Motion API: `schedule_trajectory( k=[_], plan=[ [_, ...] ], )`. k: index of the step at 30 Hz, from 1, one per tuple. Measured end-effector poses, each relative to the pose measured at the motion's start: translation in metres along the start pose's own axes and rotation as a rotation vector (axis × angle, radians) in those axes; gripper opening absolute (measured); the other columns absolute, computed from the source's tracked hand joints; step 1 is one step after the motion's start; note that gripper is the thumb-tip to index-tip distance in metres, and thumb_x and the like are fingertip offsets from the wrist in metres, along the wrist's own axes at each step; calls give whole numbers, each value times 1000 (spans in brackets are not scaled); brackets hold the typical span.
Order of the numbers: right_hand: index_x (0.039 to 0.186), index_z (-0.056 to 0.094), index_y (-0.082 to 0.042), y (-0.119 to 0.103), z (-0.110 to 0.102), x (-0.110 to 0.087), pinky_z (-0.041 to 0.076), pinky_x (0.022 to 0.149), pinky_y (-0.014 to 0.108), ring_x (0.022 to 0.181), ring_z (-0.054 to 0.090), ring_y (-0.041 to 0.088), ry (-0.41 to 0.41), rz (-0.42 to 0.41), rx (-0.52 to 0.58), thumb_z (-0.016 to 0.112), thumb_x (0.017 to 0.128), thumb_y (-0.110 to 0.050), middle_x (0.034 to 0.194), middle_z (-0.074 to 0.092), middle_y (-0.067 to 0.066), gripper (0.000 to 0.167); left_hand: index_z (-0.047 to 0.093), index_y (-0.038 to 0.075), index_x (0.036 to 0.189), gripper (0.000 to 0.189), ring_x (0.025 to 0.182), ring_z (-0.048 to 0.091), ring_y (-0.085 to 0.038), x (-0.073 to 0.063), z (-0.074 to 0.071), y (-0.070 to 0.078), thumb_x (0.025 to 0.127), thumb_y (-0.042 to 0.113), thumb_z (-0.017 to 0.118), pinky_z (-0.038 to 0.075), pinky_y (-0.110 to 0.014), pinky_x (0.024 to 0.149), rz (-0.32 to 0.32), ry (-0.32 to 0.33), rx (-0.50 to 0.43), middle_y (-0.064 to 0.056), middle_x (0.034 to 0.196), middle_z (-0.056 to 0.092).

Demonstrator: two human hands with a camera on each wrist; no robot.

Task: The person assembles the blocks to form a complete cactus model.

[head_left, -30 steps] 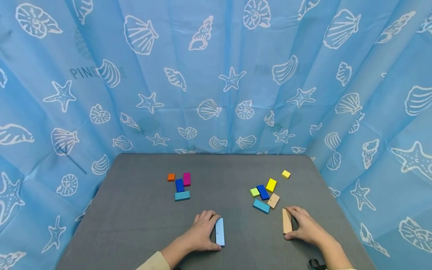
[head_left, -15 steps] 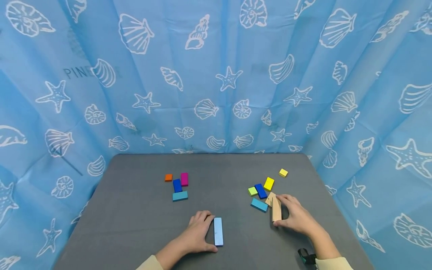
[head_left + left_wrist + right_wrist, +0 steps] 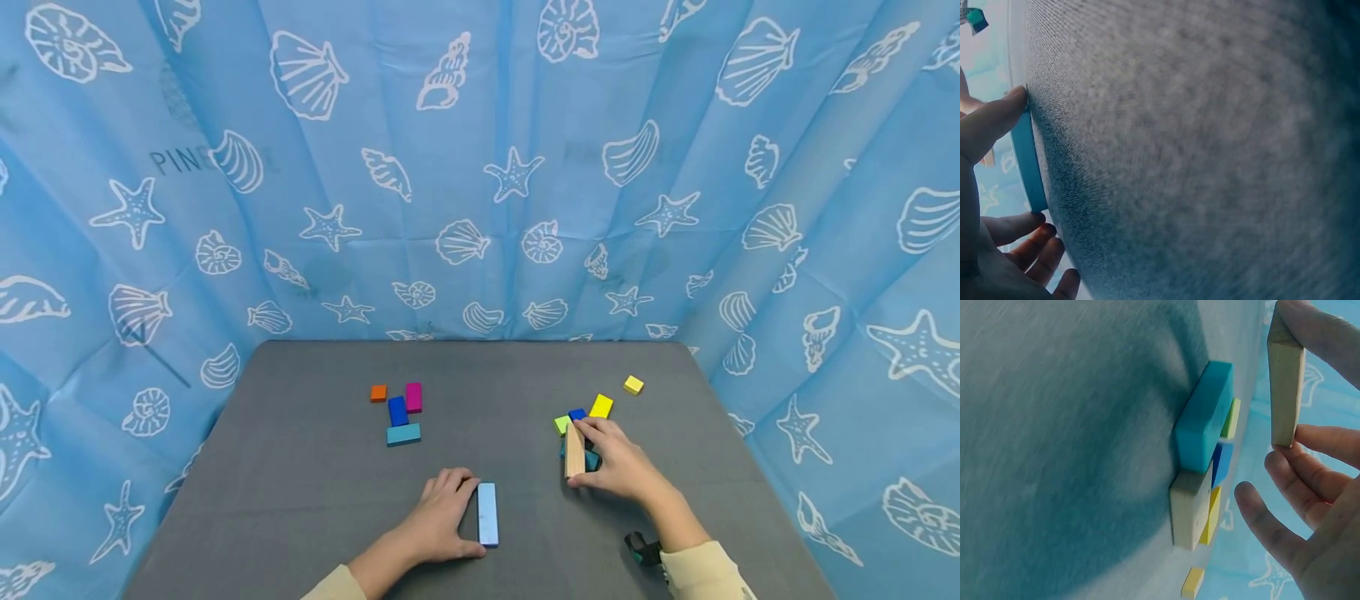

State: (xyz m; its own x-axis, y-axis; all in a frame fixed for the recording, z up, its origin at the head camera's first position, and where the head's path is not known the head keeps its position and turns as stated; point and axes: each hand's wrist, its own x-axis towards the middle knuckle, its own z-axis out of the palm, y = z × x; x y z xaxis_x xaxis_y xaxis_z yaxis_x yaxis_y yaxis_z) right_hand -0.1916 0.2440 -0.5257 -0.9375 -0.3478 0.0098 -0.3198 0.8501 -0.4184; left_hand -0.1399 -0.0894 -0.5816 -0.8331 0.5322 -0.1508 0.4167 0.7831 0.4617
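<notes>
My left hand (image 3: 442, 521) rests on the grey table around a long light blue block (image 3: 487, 515), thumb at its near end and fingers at its far end. In the left wrist view that block (image 3: 1027, 162) spans from thumb to index fingertip. My right hand (image 3: 618, 462) pinches a long plain wooden block (image 3: 574, 452) by its ends, raised above a teal block (image 3: 592, 461), which it partly covers. The right wrist view has the held block (image 3: 1286, 394) apart from the teal one; a shorter wooden block (image 3: 1190, 509) lies beside that, hidden behind my hand in the head view.
Around the right hand lie a lime block (image 3: 562, 425), a blue block (image 3: 576, 414), a yellow block (image 3: 601, 406) and a small yellow block (image 3: 633, 385). Orange (image 3: 378, 393), magenta (image 3: 414, 397), blue (image 3: 397, 411) and teal (image 3: 403, 434) blocks lie farther left. A shell-patterned curtain (image 3: 465, 192) borders the table.
My right hand has carried the long wooden block left, past the shorter wooden block to over the teal one. The left hand has shifted slightly left; the light blue block stays put.
</notes>
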Motion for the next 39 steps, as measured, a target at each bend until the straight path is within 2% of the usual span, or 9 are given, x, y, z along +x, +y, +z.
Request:
schedule_trajectory(
  k=[8, 14, 24, 30, 39],
  plan=[
    [149, 48, -4, -13, 6, 12, 43, 98, 67, 131, 48, 39, -2, -23, 9, 90, 73, -44, 144, 50, 17, 96, 40, 9, 153, 107, 137, 37, -26, -2, -1, 1, 72, 67, 80, 35, -55, 111, -1, -6, -36, -7, 150, 40],
    [151, 46, -6, -25, 11, 21, 43, 105, 59, 133, 46, 36, -24, -37, 61, 90, 74, -39, 145, 49, 16, 95, 42, 8, 152, 106, 135, 38, -25, -2, 0, 2, 72, 65, 81, 36, -54, 110, 2, 9, -45, -7, 148, 39],
    [151, 47, -7, -51, 24, 41, 44, 105, 57, 135, 46, 35, -51, -53, 81, 89, 74, -43, 148, 48, 14, 95, 47, 8, 149, 103, 131, 39, -23, -2, 2, 5, 71, 65, 82, 37, -52, 109, -36, 4, -32, -5, 145, 41],
    [150, 48, -6, -64, 34, 52, 47, 104, 54, 131, 49, 33, -73, -105, 82, 88, 75, -46, 146, 50, 13, 94, 48, 8, 149, 104, 130, 40, -23, -1, 1, 5, 70, 67, 82, 38, -51, 109, -57, -11, -28, -4, 145, 41],
    [149, 48, -5, -78, 50, 61, 47, 102, 55, 131, 49, 35, -115, -146, 73, 87, 76, -47, 145, 50, 15, 93, 48, 7, 148, 104, 131, 39, -24, -2, 0, 6, 70, 68, 81, 38, -52, 109, -52, -6, -28, -5, 145, 41]
  ],
)
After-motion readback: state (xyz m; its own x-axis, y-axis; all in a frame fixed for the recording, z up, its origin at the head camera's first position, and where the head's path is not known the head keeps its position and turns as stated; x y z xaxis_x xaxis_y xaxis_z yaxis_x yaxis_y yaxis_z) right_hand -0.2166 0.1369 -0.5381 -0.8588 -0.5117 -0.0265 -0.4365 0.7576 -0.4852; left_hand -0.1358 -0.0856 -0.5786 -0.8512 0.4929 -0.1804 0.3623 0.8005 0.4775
